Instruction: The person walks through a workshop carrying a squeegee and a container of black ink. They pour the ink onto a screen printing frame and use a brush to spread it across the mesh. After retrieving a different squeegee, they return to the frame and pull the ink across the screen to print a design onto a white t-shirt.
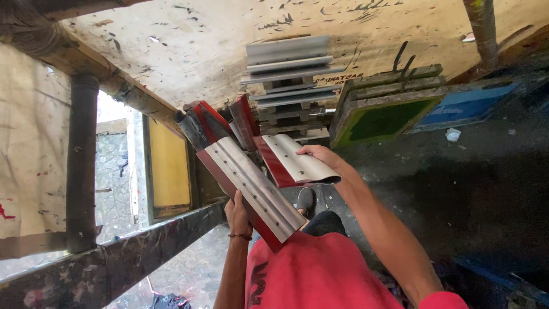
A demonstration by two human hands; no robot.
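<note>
now 2 red squeegees, long axes diagonal: left hand (239,213) fingers wrapped round long squeegee (251,191), right hand (318,153) fingers pinching short squeegee (294,160).

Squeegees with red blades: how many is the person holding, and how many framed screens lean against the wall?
Squeegees in hand: 2, a long one in the left hand, a shorter one in the right hand
Green framed screen: 1
Blue framed screen: 1
Total: 4

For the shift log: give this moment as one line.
left hand: holds long squeegee | right hand: holds short squeegee | behind: squeegee rack, framed screens
</note>
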